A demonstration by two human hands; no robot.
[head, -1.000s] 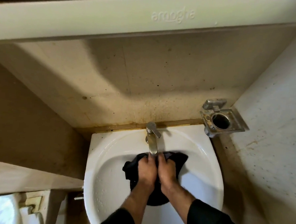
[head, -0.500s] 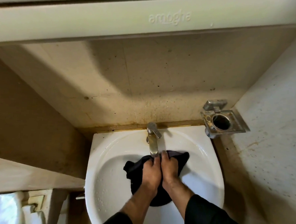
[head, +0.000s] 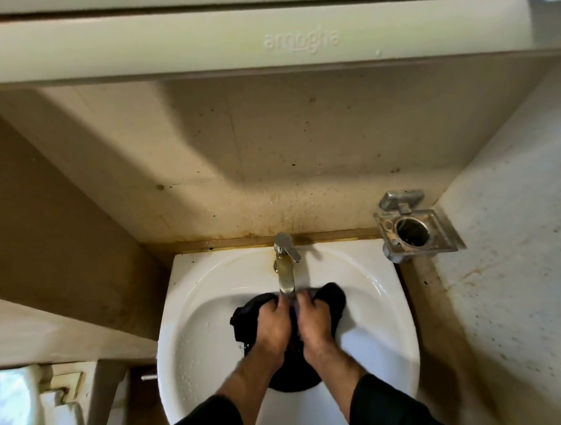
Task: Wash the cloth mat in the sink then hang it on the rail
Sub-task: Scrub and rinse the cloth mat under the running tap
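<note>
Your left hand (head: 275, 322) and right hand (head: 315, 321), fingers curled, both grip the black cloth mat (head: 333, 296) below the tap (head: 286, 271) in the sink (head: 202, 322).

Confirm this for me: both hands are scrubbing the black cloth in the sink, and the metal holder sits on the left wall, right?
Not quite. Both hands do scrub the cloth in the sink, but the head view shows the holder on the right wall.

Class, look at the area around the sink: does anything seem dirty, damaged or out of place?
Yes. Brown stains run along the wall just above the sink, behind the tap. The metal holder beside it is empty and grimy.
</note>
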